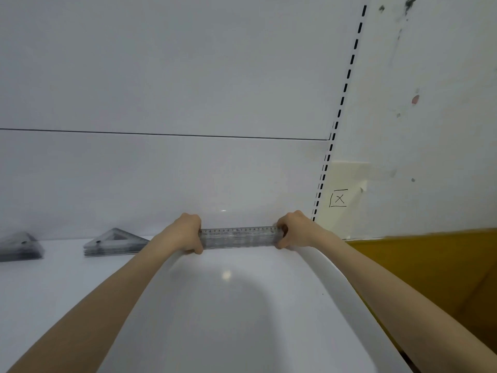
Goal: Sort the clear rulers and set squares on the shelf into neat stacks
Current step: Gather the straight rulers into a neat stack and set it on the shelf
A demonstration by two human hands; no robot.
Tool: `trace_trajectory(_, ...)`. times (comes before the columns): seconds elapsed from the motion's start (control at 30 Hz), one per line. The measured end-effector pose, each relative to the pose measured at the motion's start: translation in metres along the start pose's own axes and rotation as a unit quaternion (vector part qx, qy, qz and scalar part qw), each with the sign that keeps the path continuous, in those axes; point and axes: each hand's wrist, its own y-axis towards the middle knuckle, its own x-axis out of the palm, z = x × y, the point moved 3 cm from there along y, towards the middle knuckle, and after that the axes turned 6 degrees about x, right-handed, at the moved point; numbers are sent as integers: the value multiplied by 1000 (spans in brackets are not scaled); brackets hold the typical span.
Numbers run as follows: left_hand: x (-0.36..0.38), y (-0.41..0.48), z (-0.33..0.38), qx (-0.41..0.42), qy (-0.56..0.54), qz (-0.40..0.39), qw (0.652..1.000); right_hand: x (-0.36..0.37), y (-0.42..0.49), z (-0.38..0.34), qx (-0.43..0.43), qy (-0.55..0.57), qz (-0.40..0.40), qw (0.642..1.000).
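A stack of clear rulers [239, 238] lies crosswise at the back of the white shelf [228, 305], close to the rear panel. My left hand [185, 234] grips its left end and my right hand [291, 230] grips its right end, fingers curled over the ends. Left of the rulers stands a neat stack of clear set squares [114, 243]. A second stack of set squares [18, 247] sits at the far left edge of the view.
The white back panel [161, 170] rises right behind the rulers. A slotted upright [326, 157] runs along the shelf's right side. Beyond it are a marked wall with a taped paper [340, 197] and a yellow-brown surface [430, 265].
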Motion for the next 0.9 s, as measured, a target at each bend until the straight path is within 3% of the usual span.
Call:
trace_trajectory(0.5, 1, 2, -8, -3, -36, -32, 999, -6, 9, -15, -31, -58, -99, 993)
trace_trajectory(0.9, -5, 0, -6, -17, -53, -40, 998, -13, 11, -16, -29, -65, -117, 991)
